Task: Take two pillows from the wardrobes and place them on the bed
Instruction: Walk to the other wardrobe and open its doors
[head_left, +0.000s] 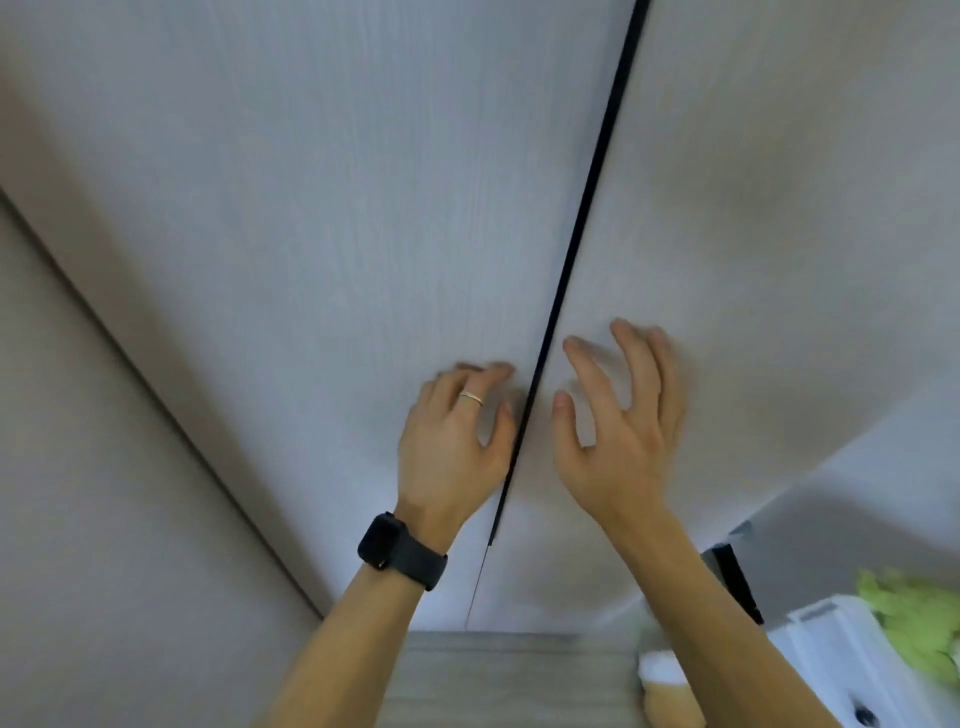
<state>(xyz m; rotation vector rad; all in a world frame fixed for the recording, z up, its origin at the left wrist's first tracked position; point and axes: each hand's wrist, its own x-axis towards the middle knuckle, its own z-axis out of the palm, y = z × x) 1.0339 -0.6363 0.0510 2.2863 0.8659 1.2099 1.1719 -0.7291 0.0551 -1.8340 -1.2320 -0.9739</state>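
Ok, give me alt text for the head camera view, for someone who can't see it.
Two bare hands, left hand and right hand, press on two closed pale wardrobe doors, either side of the dark gap between them. The left wrist wears a black watch; no pillow is visible.

wardrobe interior hidden, green item cropped

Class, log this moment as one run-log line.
stage: opening wardrobe | left hand: left door | right hand: right door | pillows: unseen
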